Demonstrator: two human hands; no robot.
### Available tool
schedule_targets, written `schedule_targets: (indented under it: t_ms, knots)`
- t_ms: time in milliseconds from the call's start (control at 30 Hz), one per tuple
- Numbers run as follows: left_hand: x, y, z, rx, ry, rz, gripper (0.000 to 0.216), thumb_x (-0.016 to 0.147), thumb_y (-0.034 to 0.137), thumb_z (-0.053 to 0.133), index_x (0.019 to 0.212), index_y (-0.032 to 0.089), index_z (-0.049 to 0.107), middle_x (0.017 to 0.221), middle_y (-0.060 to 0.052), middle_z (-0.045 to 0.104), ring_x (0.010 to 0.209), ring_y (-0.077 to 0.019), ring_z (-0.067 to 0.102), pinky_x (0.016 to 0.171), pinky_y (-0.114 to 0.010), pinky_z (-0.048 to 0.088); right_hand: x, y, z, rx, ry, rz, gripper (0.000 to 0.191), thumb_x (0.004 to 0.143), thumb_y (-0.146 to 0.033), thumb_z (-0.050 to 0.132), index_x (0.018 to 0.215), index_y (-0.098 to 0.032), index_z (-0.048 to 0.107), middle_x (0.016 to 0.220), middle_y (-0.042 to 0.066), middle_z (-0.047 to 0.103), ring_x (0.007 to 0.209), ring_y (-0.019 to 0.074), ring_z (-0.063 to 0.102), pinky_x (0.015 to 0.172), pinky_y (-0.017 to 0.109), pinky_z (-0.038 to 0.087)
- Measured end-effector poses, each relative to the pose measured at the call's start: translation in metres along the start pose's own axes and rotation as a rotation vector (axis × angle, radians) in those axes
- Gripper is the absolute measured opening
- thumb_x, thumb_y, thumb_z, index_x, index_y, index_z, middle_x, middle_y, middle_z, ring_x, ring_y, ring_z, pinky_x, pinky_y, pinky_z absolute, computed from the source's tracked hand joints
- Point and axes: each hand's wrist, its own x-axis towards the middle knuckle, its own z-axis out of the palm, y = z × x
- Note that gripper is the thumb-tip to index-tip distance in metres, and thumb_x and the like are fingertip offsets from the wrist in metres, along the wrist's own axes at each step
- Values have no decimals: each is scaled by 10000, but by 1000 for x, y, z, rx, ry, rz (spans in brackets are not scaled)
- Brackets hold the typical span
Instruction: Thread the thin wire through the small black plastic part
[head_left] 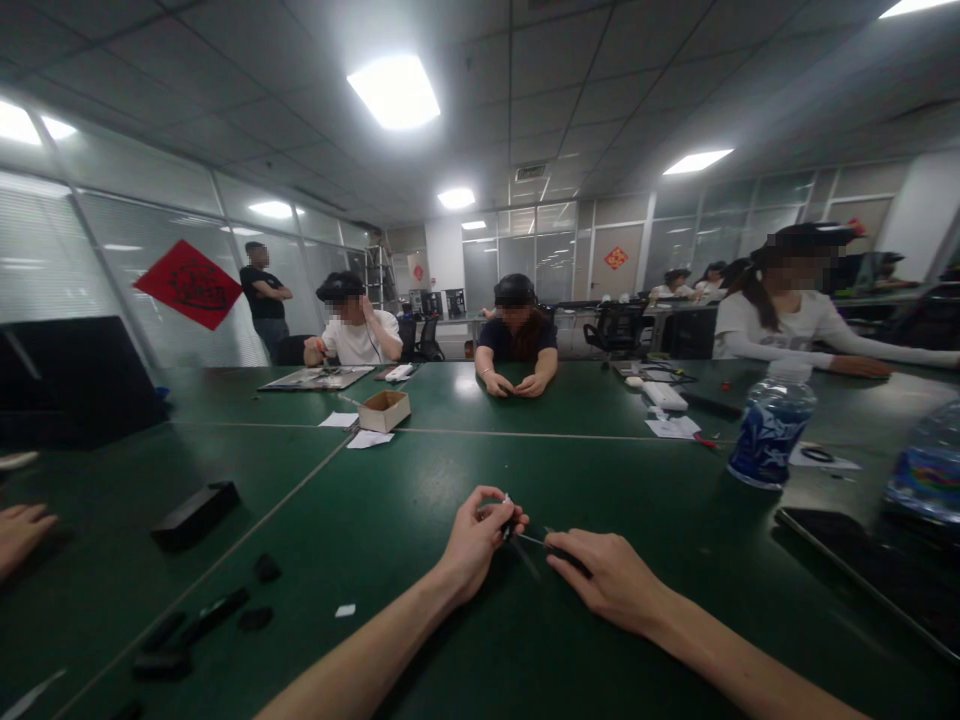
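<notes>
Fine work on a small part, held just above the green surface (420, 520) near its front edge. The left hand (474, 540) has its fingers (491, 508) curled and pressed in a pinch on a small dark part (510, 522) with a pale glint at its top; what the part is cannot be told, it is too small and dim. The right hand (611, 580) lies low, palm down, fingers drawn together around a thin dark tool (541, 541) whose slim tip points left to the small dark part and seems to touch it. Judged from this, the step in hand is working the tool tip into or against the part, mid-way, not finished. The next move likely calls for a steady pinch on the left and a small, controlled push or twist from the right, since the tip is thin and could slip off. Both forearms come in from the lower edge and converge on the part, wrists nearly straight, the right wrist close to the surface. Left of the part, well apart, lie a black block (196, 514) and several small black pieces (266, 568). Beyond the part, far off, a small cardboard box (384, 409); to the part's right, a water bottle (772, 425). Other people sit across the surface, another hand (21, 530) at far left.
</notes>
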Motion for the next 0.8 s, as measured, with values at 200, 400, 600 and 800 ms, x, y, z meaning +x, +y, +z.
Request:
schedule_targets:
  t_ms: [200,400,600,800]
  knots:
    - [-1,0,1,23,8,30,349,663,356,775,862,183,547,813,-49,692,774,-154,643,708,-245,439,0,3,5,-2,27,-27,274,937,-309,395,1058,-204,617,834,51,647,704,169,598,644,268,451]
    - [-1,0,0,75,28,60,352,657,376,772,858,184,556,873,-66,712,729,-140,606,650,-222,395,0,2,3,-1,25,-19,284,938,-303,390,1080,-195,612,852,59,652,699,170,599,629,267,461]
    - [-2,4,2,49,26,35,370,657,371,775,887,173,563,853,-57,698,694,-121,595,628,-212,405,0,2,4,-17,54,7,285,934,-298,394,1088,-195,610,846,58,653,692,169,602,625,270,465]
    - [-2,3,-1,-22,-24,10,393,670,308,781,951,174,541,828,-56,698,781,-149,645,818,-302,471,-1,2,6,13,96,46,300,945,-305,365,1067,-176,607,817,59,632,669,166,583,616,280,464]
